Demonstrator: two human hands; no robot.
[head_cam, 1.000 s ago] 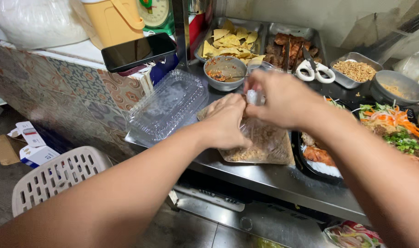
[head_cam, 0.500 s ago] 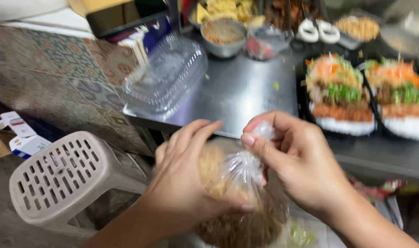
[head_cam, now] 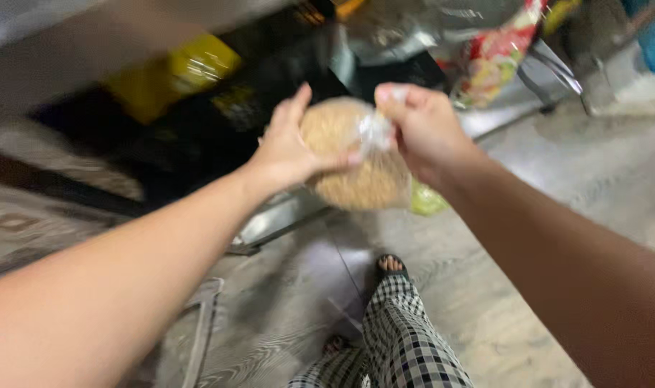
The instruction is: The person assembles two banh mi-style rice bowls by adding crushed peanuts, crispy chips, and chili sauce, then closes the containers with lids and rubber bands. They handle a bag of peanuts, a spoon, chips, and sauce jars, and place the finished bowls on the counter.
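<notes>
— While both hands stay raised, where's the bag (head_cam: pixel 356 154)?
— Between them. Left hand (head_cam: pixel 288 147) cups its side, fingers curled round; right hand (head_cam: pixel 421 129) pinches the twisted neck, which points up-right, toward that hand.

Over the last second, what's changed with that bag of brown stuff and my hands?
The clear bag of brown food has come off the steel counter and is now held low in the air over the floor. The view has swung down, so the food trays are out of sight and checked trousers show. Unchanged: the left hand cups the bag's side and the right hand pinches its twisted neck.
</notes>
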